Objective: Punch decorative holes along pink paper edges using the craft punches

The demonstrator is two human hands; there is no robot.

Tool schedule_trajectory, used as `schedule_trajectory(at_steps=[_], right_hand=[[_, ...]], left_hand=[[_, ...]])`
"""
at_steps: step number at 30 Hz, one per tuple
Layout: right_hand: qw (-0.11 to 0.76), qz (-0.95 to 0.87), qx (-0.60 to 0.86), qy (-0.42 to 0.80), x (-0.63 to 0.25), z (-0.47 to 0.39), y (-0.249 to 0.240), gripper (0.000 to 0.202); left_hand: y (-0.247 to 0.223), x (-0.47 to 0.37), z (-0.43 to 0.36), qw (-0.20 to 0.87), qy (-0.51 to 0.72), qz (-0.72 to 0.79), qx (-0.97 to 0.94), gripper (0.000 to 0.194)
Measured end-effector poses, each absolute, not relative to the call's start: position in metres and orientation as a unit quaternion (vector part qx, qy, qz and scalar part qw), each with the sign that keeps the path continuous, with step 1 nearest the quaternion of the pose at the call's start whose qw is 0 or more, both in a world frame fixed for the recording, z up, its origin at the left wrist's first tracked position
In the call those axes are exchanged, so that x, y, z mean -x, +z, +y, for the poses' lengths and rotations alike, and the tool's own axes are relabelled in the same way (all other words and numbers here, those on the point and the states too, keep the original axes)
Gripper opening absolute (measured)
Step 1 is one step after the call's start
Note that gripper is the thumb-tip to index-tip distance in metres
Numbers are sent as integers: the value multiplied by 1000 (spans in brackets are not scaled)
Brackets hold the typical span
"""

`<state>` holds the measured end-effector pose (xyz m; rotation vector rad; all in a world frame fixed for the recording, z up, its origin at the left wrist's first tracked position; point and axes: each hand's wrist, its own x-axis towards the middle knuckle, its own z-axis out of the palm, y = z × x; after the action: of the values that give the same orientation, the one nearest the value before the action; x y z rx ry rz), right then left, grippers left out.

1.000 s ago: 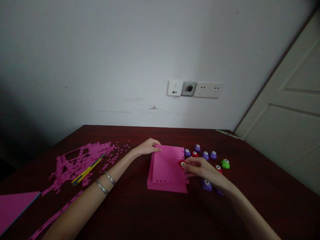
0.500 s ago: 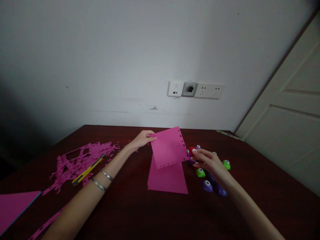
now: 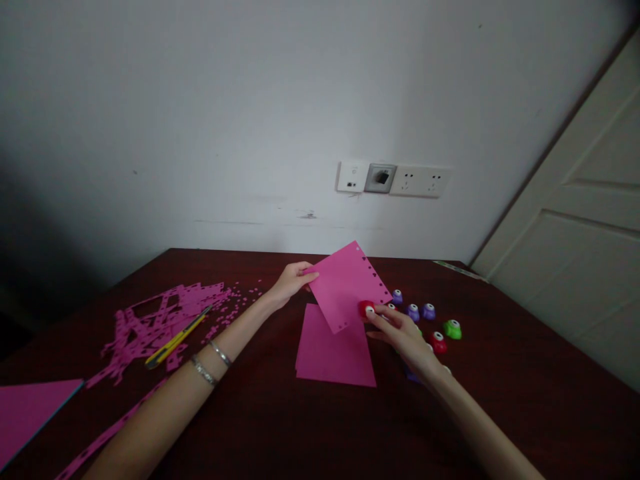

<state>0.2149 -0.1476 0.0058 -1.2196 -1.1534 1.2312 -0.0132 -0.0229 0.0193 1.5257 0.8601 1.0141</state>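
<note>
My left hand (image 3: 295, 280) pinches the left corner of a pink sheet of paper (image 3: 345, 283), holding it tilted above the table. A row of small punched holes runs along the sheet's right edge, and a few more show near its lower corner. My right hand (image 3: 405, 333) grips a red craft punch (image 3: 367, 309) at the sheet's lower right edge; whether the paper sits inside its slot I cannot tell. Under the raised sheet lie other pink sheets (image 3: 333, 357), stacked flat. Purple punches (image 3: 413, 313), a green punch (image 3: 453, 329) and another red punch (image 3: 438, 343) stand around my right hand, some partly hidden.
On the left, pink paper strips (image 3: 165, 313) lie in a heap with a yellow utility knife (image 3: 175, 341) on it. Tiny paper cutouts (image 3: 227, 313) are scattered beside them. A pink pad (image 3: 35, 417) lies at the left edge. Wall sockets (image 3: 420, 181) are behind the table (image 3: 280, 427).
My right hand has moved left with the red punch, from among the other punches to the sheet's lower edge. The sheet has turned clockwise and shifted slightly right.
</note>
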Motion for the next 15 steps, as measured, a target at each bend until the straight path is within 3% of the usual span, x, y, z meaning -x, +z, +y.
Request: schedule_trajectory(at_steps=[7,12,15], right_hand=[[545,-481,504,466,-225,-146,10,28],[533,-495,509,461,-232,-149,18,30],[511,-517,513,456,-231,-152,24,31]], left_hand=[[29,20,-28,553,346,321,-687,21],[40,32,-32,581,187,283,-740,29],[44,32,-36,563,162,278,-761,29]])
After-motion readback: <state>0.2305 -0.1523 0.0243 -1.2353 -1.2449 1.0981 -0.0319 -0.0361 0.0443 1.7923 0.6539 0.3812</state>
